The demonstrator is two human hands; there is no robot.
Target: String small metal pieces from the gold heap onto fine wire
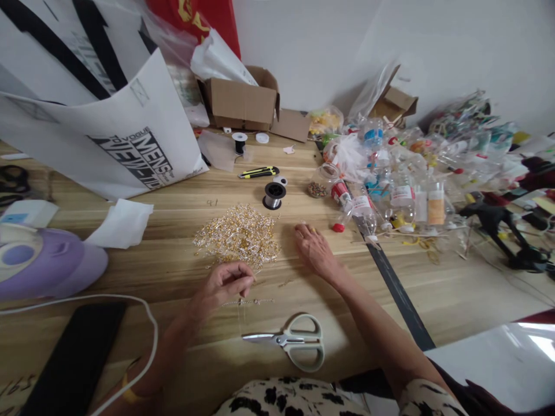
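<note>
My left hand (229, 283) is closed in a pinch just in front of a pile of small gold and clear beads (240, 234). A thin thread seems to be in its fingertips, too fine to follow clearly. Under that hand lies a thin beaded strand (255, 301), with fine clear ends trailing toward me. To the right of the pile, my right hand (315, 248) rests palm down on the wooden table, fingers extended and slightly bent. Scissors with pale handles (303, 342) lie nearest my body, blades pointing left.
Behind the pile stand a wire spool (273, 196), a yellow-black utility knife (259, 172) and a cardboard box (243, 101). Plastic bottles (401, 196) crowd the right. At left are a white bag (147, 115), a purple device (65, 263), a cable (152, 329) and a black phone-like slab (78, 358).
</note>
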